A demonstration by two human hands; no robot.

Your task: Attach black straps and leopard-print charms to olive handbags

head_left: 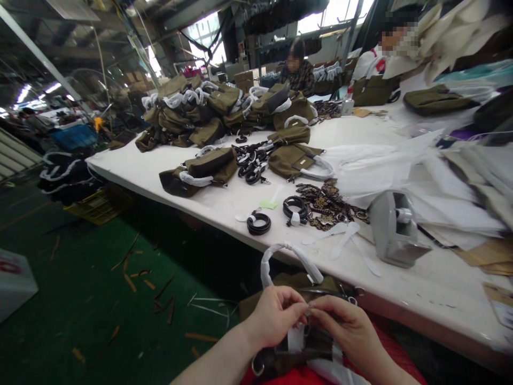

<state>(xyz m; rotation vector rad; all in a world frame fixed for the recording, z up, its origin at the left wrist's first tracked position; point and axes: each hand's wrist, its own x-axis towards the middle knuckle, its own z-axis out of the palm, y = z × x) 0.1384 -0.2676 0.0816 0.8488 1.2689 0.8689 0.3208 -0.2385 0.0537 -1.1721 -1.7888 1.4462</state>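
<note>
Pinch grip on bag (288,281), handle (300,258) up.

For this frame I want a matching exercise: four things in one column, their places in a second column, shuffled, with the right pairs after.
1. left hand
2. coiled black strap
3. grey device
4. heap of bags

A. at the far end of the white table
B. on the table, right of the patterned straps
C. pinching the olive bag on the lap, fingertips meeting the right hand
D. near the table's front edge, left of the patterned straps

Pairs: 1-C, 2-D, 3-B, 4-A.
</note>
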